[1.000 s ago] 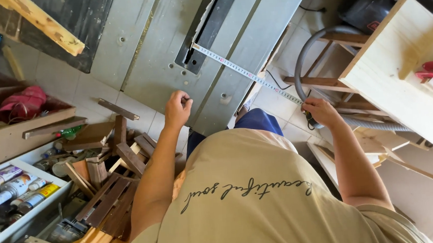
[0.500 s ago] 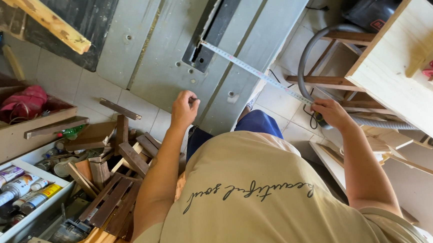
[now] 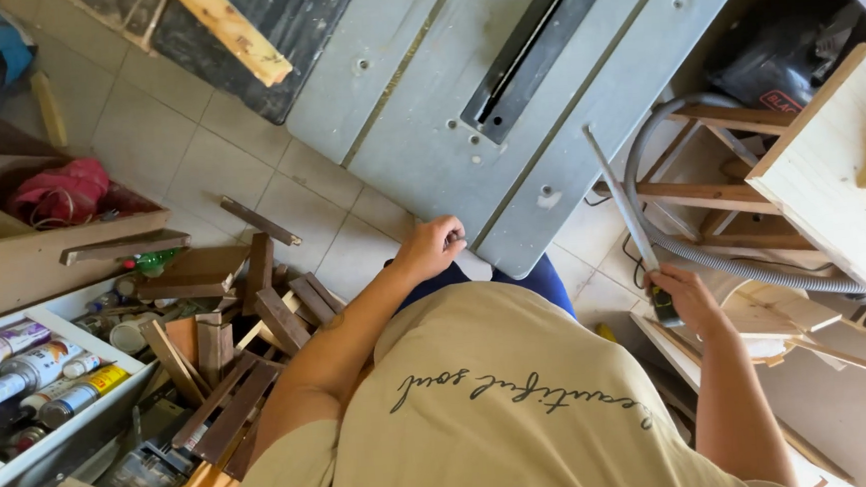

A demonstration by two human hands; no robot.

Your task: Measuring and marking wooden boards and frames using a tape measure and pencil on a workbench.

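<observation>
Beside the grey saw desk (image 3: 447, 142), at its near right edge, a tape measure (image 3: 623, 202) stands out as a thin blade rising from the right hand (image 3: 692, 298), whose fingers are curled tight around the case, mostly hidden. The left hand (image 3: 435, 245) rests on the desk's near corner, fingers bent; whether it grips anything I cannot tell. A dark slot (image 3: 527, 52) runs along the desk. A grey hose (image 3: 735, 265) loops behind the tape. Wood offcuts (image 3: 248, 325) litter the floor, and spray cans (image 3: 31, 383) fill a tray, cut off at the frame's left.
</observation>
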